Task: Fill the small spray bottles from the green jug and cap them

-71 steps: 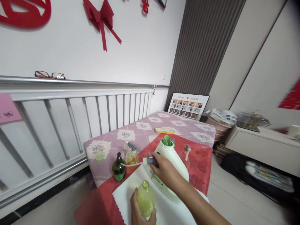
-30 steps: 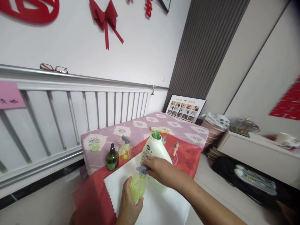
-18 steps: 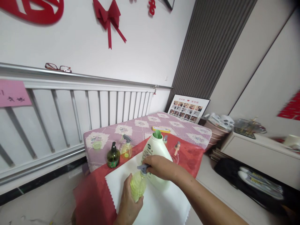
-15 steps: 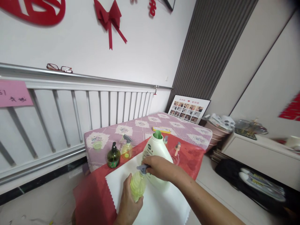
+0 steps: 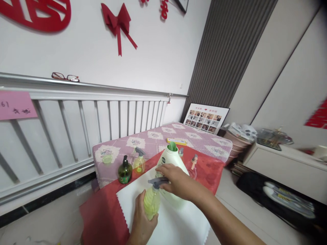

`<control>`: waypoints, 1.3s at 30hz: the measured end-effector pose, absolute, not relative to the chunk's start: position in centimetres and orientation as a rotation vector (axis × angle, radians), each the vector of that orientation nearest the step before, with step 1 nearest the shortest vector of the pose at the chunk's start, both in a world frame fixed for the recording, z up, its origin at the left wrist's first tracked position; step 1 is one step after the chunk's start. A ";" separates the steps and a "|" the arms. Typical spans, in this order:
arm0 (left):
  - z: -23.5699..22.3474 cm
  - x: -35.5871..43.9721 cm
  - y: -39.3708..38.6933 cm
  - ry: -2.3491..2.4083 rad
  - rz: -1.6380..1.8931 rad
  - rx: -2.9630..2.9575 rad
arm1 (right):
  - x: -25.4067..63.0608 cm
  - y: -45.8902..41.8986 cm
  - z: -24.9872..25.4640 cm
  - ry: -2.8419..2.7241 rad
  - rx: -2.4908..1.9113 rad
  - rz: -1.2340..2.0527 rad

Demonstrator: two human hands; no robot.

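Observation:
My left hand [image 5: 143,219] wraps round a clear spray bottle [image 5: 151,206] holding yellow-green liquid, upright over a white mat [image 5: 168,229]. At the bottle's grey trigger head [image 5: 156,181] is my right hand [image 5: 177,182], its fingers stretched out above the head and its thumb close to the back of it. Just behind the hands stands a large pale green jug [image 5: 171,157] with a green spout in its open mouth. To the left are a dark green pump bottle [image 5: 125,173] and a second spray bottle [image 5: 139,164].
A red cloth [image 5: 106,207] lies over the flowered tablecloth [image 5: 148,136]. On it, right of the jug, is a clear bottle with a pink-and-grey sprayer [image 5: 194,162]. A yellow-edged flat box [image 5: 176,141] and a pale green lid [image 5: 107,159] lie farther back. A white radiator [image 5: 102,117] runs behind.
The fingers of my right hand have loosened and spread from the trigger head, which has turned to point more sideways. My left hand keeps hold of the bottle.

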State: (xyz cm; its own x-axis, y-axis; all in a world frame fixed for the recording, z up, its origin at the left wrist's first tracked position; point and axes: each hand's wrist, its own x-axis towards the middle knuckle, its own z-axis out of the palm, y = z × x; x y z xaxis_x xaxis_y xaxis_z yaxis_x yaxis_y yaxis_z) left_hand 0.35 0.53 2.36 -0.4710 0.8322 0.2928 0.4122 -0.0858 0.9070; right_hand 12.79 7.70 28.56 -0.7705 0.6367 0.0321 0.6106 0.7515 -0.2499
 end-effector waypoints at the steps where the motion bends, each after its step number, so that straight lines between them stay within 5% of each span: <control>1: 2.3 0.3 0.6 1.827 1.581 1.343 | 13.3 7.2 28.9 -2.771 -1.044 0.344; 6: 2.4 0.5 0.6 1.827 1.632 1.338 | 15.1 3.6 26.7 -2.588 -1.246 0.653; 9: 2.6 0.6 0.6 1.801 1.651 1.324 | 14.6 2.5 21.5 -2.368 -1.213 0.912; 16: 3.0 0.3 0.4 1.805 1.599 1.317 | 11.6 3.8 11.2 -1.948 -1.279 0.966; 39: -0.6 1.2 1.9 1.947 1.694 1.394 | 9.1 5.3 12.9 -1.614 -1.111 1.091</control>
